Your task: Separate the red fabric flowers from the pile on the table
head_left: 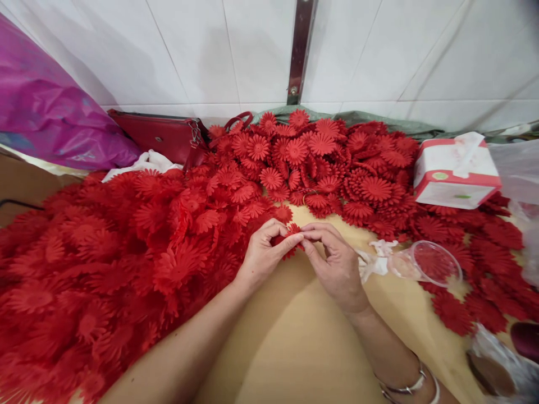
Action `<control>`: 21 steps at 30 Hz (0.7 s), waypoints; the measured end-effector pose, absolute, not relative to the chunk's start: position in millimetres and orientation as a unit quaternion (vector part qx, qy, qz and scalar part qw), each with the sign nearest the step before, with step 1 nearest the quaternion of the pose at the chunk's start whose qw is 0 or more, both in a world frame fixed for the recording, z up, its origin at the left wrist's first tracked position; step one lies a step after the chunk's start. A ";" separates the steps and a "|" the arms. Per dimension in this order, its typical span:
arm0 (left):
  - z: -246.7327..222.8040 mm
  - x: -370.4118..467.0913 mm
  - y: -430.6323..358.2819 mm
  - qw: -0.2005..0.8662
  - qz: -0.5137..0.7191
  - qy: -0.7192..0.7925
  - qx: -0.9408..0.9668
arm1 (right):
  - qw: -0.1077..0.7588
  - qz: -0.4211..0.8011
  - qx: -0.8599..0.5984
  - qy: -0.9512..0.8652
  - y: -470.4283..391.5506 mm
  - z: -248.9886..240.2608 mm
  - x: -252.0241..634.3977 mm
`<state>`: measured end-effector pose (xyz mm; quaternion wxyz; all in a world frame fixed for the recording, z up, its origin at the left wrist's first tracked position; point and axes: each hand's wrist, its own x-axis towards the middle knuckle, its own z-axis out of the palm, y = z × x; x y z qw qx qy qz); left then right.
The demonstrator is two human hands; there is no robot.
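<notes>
Near the middle of the head view, my left hand [264, 252] pinches a small red flower [293, 229] between thumb and fingers. My right hand [334, 264] grips the same flower from the other side, its fingertips close to those of the left. Part of the flower is hidden behind the fingers. A large heap of loose red petal pieces [181, 264] lies to the left of my hands, and a pile of layered red flowers [320, 146] spreads behind them. The tan tabletop [290, 336] shows between my forearms.
On the right stand a tissue box [457, 179] and a clear plastic cup [435, 264] lying beside crumpled tissue [374, 261]. A red handbag [158, 137] and a purple bag [63, 106] are at the back left, before a white tiled wall [252, 50]. Clear plastic [505, 359] lies at lower right.
</notes>
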<state>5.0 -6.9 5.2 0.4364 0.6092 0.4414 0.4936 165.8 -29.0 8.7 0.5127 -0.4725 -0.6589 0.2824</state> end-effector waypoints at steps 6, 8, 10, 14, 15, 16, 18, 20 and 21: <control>6.2 5.5 -8.9 0.459 0.442 0.413 0.650 | 0.544 0.330 -0.495 -0.591 -26.7 4.1 170.2; 5.4 5.4 -8.8 0.469 0.434 0.399 0.658 | 0.558 0.381 -0.495 -0.547 -25.5 1.4 171.2; 4.6 5.2 -8.5 0.472 0.434 0.392 0.659 | 0.573 0.420 -0.490 -0.505 -24.4 -0.9 171.3; 4.4 4.9 -8.3 0.467 0.440 0.402 0.653 | 0.569 0.451 -0.485 -0.487 -23.8 -1.2 171.0; 4.4 4.8 -8.3 0.461 0.444 0.409 0.651 | 0.561 0.455 -0.485 -0.493 -24.1 -0.5 171.0; 4.5 4.8 -8.3 0.450 0.449 0.416 0.650 | 0.554 0.457 -0.484 -0.500 -24.4 0.3 170.8; 4.5 5.0 -8.3 0.424 0.458 0.424 0.656 | 0.547 0.457 -0.482 -0.509 -25.3 1.4 169.9; 4.6 5.5 -8.5 0.403 0.463 0.424 0.666 | 0.556 0.449 -0.481 -0.508 -26.2 1.2 167.8; 4.7 5.8 -8.6 0.396 0.465 0.422 0.669 | 0.564 0.444 -0.483 -0.501 -26.5 0.5 166.3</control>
